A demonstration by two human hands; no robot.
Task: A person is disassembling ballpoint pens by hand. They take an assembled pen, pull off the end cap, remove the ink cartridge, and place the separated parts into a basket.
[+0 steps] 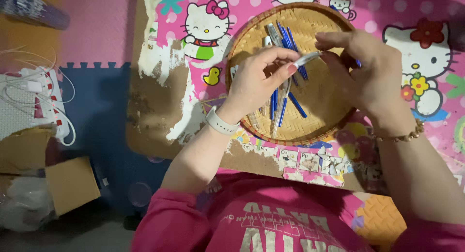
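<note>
- A clear pen barrel [306, 58] is pinched between the thumb and fingers of the left hand [256, 80], which is closed on its lower end; the barrel is held tilted above the woven tray.
- The upper end of the same barrel is met by the fingertips of the right hand [368, 70], whose fingers are curled in around it (whether that end is gripped firmly or only touched cannot be told).
- Both hands are held over a round woven bamboo tray [334, 114], which is set on a low table [160, 102] covered in a worn pink cartoon-cat print.
- Blue pen refills [290, 41] are scattered in the tray, some near its far rim and some under the left hand; one lone blue refill [297, 104] is seen lying near the tray's middle.
- More clear pen barrels [278, 118] are seen lying towards the tray's near rim.
- A white wrist band [220, 123] is worn on the left wrist and a beaded bracelet [404, 134] on the right.
- A white power strip with cables [46, 99] and a cardboard box [70, 184] are seen on the floor, well apart from the tray, to the left.
</note>
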